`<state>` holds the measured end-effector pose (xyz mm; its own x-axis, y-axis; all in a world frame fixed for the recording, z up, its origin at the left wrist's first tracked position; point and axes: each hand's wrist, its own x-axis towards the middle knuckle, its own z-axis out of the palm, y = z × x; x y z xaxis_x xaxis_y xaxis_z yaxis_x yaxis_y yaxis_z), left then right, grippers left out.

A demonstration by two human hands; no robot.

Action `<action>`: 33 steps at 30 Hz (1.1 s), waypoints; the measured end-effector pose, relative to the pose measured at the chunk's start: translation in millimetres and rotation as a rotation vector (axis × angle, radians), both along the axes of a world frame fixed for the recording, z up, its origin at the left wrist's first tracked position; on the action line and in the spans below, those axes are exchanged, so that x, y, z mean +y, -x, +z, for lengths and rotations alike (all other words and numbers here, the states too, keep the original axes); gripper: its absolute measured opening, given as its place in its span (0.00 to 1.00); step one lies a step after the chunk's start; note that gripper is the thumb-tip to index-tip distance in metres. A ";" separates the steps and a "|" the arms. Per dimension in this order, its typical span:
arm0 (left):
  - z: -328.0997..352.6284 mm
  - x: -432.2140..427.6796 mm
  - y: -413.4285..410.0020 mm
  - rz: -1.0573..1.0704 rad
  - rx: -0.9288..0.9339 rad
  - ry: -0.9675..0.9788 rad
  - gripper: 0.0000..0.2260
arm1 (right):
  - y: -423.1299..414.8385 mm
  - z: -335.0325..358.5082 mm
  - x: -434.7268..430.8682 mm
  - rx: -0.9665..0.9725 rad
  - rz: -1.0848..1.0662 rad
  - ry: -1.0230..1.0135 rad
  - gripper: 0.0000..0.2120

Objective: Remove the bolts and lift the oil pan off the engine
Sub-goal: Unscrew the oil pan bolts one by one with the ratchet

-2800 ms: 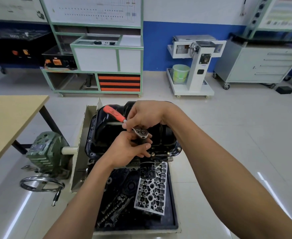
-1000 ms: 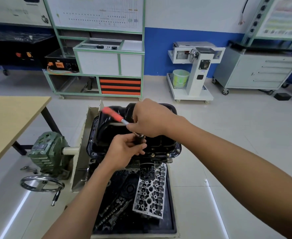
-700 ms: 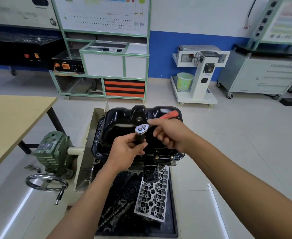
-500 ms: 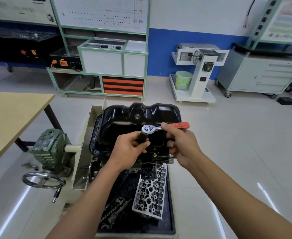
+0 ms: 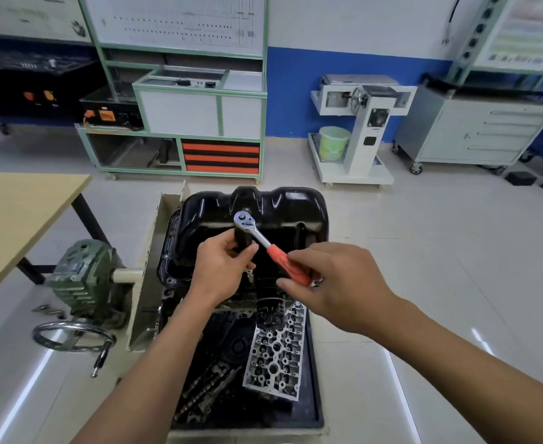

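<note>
Black oil pan [image 5: 283,216] sits unlifted on the engine [image 5: 171,296], with its near flange largely hidden behind the hands. Right hand [image 5: 334,280] is off the pan's near-right corner, grip closed round the orange handle of the ratchet [image 5: 263,241]. Left hand [image 5: 222,270] is over the pan's near edge, grip clenched on the dark socket [image 5: 243,240] under the ratchet head. The tool's long axis slants from pan centre to near-right. Judgement: the bolt lies straight below the socket, nearer the left hand. Whether the socket is seated cannot be told.
</note>
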<state>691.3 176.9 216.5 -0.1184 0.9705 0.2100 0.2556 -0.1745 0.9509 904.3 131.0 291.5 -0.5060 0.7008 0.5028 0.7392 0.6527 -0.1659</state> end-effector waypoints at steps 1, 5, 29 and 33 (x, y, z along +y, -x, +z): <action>0.2 0.2 0.9 0.002 -0.001 -0.001 0.04 | 2.7 6.2 -0.1 -0.004 -0.014 0.063 0.13; 6.9 -0.3 10.7 0.000 -0.008 -0.029 0.03 | 4.7 37.3 16.5 -0.070 -0.120 0.178 0.09; 19.8 -4.6 7.2 -0.239 -0.017 0.071 0.05 | 27.5 49.6 63.0 -0.308 -0.124 0.230 0.04; 16.1 -3.8 1.1 -0.206 0.028 0.016 0.05 | 22.5 53.2 33.5 -0.349 -0.179 0.275 0.15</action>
